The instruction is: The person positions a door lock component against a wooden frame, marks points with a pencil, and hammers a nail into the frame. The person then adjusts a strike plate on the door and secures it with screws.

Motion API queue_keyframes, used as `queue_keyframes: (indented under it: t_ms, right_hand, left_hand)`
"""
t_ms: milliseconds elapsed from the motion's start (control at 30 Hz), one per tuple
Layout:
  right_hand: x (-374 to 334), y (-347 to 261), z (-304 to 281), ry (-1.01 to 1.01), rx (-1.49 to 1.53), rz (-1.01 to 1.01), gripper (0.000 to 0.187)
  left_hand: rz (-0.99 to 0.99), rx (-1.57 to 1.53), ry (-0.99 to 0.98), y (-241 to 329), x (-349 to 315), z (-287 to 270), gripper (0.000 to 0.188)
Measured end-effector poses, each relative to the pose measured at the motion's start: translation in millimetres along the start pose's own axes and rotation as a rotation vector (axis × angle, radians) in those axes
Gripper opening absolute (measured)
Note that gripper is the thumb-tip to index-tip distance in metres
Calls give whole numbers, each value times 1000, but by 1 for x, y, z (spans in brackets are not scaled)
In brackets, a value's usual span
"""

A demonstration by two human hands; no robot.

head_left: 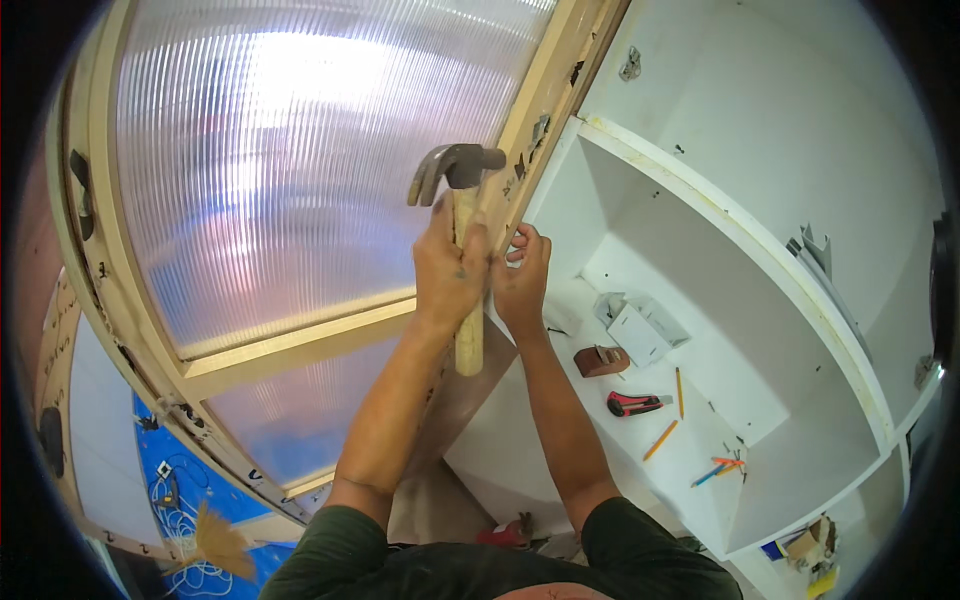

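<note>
My left hand (pixel 450 270) grips the wooden handle of a claw hammer (pixel 458 170), whose steel head is raised against the right wooden stile (pixel 545 100) of a door with ribbed translucent panels (pixel 300 150). My right hand (pixel 522 280) sits just right of the hammer handle, fingers pinched at the edge of the stile; whether it holds a small nail I cannot tell. Both forearms rise from the lower edge.
A white cabinet shelf (pixel 760 420) to the right carries a small white box (pixel 640 330), a brown block (pixel 600 360), a red utility knife (pixel 635 403) and several pencils (pixel 662 438). Blue flooring with a white cord (pixel 175 495) lies at lower left.
</note>
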State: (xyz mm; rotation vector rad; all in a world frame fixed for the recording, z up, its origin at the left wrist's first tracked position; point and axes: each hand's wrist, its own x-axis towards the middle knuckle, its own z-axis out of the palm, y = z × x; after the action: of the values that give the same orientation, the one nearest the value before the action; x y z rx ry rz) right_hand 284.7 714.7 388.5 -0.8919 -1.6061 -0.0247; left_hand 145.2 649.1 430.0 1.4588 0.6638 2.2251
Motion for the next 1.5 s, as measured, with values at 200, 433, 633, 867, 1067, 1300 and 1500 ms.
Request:
queue_keyframes:
  t_ms: [200,433,633,867,1067,1300,1500]
  right_hand:
    - [0,0,1,2,-16,19,55]
    - [-2,-5,8,58,-5,20,54]
    - [-2,7,11,80,-14,46,57]
    - [2,5,11,65,-14,70,53]
    - [0,3,10,69,-18,61,53]
    - [-1,1,7,42,-41,46,56]
    - [1,-4,11,32,-4,135,60]
  left_hand:
    - [76,14,10,-7,15,4,46]
    - [98,-13,-12,5,31,6,36]
    - [197,17,15,18,51,16,30]
    - [116,66,15,27,66,23,29]
    - [183,15,-12,37,83,25,26]
    - [156,79,-38,57,114,34,24]
    - [300,113,5,62,136,42,30]
